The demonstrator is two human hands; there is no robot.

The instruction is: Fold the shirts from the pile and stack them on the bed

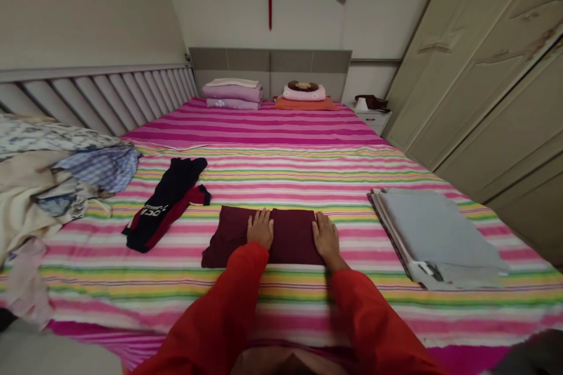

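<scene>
A maroon piece of clothing (pixel 292 240), folded into a flat oblong, lies on the striped bedsheet in front of me. My left hand (pixel 261 228) rests flat on top of it, left of its middle, fingers stretched out. At its right end lies my right hand (pixel 326 237), palm down along the edge with the fingers extended. Neither hand grips the cloth. To the left is a black and dark red garment (pixel 165 202) with white lettering, loosely laid out. On the right sits a stack of folded grey clothes (pixel 440 234).
A loose heap of clothes (pixel 48 170) covers the bed's left side by a slatted rail (pixel 105 94). Folded purple bedding (pixel 233 94) and a pink pillow (pixel 303 94) sit by the headboard (pixel 303 61). A wardrobe (pixel 479 70) and nightstand (pixel 373 120) flank the right.
</scene>
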